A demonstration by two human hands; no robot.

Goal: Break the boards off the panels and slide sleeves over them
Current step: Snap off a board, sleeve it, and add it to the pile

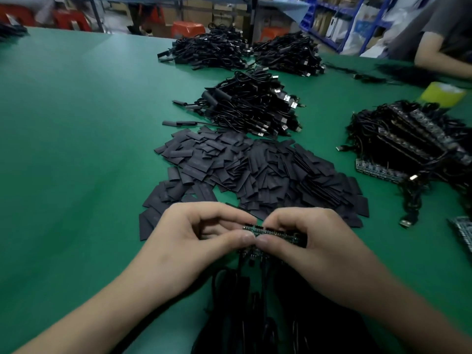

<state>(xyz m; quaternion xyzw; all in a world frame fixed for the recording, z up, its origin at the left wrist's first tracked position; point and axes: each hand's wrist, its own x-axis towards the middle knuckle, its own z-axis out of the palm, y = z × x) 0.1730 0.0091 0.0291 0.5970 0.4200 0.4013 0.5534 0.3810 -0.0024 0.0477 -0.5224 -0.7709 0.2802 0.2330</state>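
Left hand (194, 241): fingers curled, thumb and forefinger pinching the left part of a narrow green circuit-board panel (278, 233).

Right hand (314, 241): fingers curled likewise, pinching the same panel just beside the left hand; the two thumb tips nearly meet on its near face.

Green circuit-board panel: held above the table, at the near edge of the heap of flat black sleeves (255, 175). Thin black cables (242, 297) hang from it, on the side away from the heap.

Heap of flat black sleeves: short rectangular pieces, loosely spread on the green table mat (76, 149).

Pile of sleeved black USB cables (250, 108): just beyond the heap, nearly touching it.

Two further black cable piles (209, 49) (288, 54): well beyond the heap.

Stack of board panels tangled with black cables (413, 144): right of the heap, apart from it.

Yellow-green tape roll (443, 94): beyond that stack, right of the heap.

Second person's forearm (439, 57): far right of the heap, resting on the table.
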